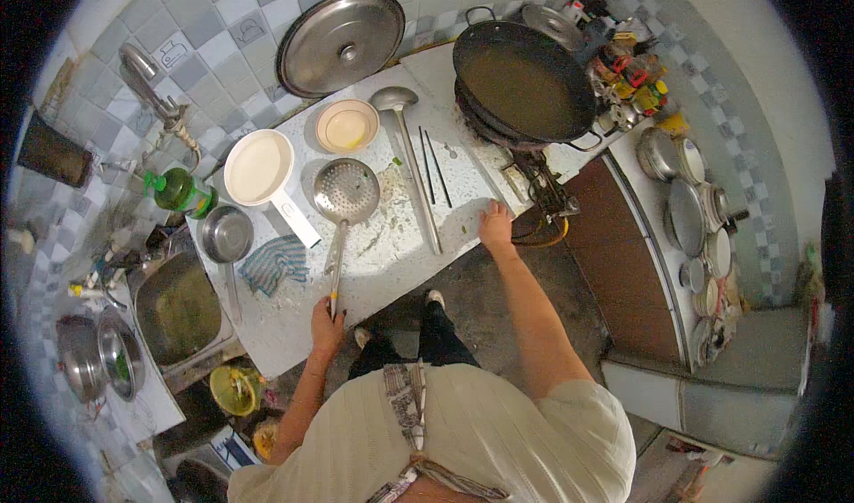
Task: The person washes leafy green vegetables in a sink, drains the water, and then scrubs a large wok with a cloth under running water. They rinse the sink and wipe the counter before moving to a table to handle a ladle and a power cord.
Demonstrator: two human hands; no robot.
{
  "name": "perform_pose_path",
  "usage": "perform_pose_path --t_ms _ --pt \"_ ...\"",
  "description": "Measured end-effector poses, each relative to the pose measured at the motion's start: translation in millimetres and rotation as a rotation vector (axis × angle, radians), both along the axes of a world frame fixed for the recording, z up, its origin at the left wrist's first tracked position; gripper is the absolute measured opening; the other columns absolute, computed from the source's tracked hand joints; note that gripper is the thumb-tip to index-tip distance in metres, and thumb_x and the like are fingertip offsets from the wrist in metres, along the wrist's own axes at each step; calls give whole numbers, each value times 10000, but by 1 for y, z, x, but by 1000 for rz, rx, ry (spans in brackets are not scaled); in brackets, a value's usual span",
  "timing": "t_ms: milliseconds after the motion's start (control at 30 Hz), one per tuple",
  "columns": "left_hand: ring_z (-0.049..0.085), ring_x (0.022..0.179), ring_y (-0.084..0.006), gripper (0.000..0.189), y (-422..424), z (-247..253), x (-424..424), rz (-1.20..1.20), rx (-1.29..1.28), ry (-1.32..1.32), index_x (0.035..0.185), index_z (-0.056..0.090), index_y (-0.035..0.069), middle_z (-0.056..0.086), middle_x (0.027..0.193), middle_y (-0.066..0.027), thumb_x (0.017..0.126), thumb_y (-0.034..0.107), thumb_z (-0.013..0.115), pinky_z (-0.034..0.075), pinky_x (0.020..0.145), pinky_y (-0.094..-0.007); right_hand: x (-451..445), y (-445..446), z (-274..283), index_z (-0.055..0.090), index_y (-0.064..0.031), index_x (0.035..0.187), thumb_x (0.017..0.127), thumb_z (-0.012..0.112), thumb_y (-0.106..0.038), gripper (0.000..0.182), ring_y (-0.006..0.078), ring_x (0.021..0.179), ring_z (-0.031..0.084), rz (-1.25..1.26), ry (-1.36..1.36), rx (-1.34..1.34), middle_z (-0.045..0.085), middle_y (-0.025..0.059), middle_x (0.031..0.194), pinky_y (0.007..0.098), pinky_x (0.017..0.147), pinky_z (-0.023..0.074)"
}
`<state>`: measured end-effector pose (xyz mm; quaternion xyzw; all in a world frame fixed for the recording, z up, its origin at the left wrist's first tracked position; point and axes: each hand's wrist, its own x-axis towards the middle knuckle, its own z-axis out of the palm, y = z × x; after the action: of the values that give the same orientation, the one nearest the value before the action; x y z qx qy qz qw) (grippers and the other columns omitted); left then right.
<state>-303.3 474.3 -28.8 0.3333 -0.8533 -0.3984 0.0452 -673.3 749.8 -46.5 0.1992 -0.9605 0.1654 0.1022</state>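
My left hand (pixel 327 329) is closed around the handle end of a perforated metal skimmer (pixel 346 191), whose round head is over the counter. My right hand (pixel 496 226) rests on the counter's front edge, near a pair of dark chopsticks (pixel 436 167). Between the skimmer and chopsticks lies a long-handled metal ladle (pixel 415 176). A small bowl (pixel 347 127) with yellowish residue sits behind the skimmer, and a white-handled pan or strainer-shaped vessel (pixel 259 167) is left of it. A large black wok (pixel 527 83) with murky liquid stands on the burner.
A striped cloth (pixel 275 265) and metal dipper (pixel 227 234) lie near the sink (pixel 179 306). A green pump bottle (pixel 180 191) stands by the faucet (pixel 152 86). A large lid (pixel 341 43) leans on the tiles. Stacked metal pots (pixel 686 216) line the right counter; a yellow basket (pixel 235 391) sits below left.
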Motion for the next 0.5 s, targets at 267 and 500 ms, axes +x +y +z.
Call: perform_pose_path --t_ms 267,500 --pt "544 881 -311 422 27 -1 -3 349 -111 -66 1152 494 -25 508 1002 -175 752 -1 626 456 788 -387 53 11 1 564 4 1054 739 587 -7 316 384 1028 478 581 -254 -207 518 199 1093 444 901 414" --pt "549 873 -318 342 43 7 -19 363 -270 -86 1074 539 -20 501 997 -166 746 -12 633 464 775 -399 -8 109 -2 619 -75 1065 767 591 -74 300 324 901 621 323 -667 651 627 184 988 427 758 511"
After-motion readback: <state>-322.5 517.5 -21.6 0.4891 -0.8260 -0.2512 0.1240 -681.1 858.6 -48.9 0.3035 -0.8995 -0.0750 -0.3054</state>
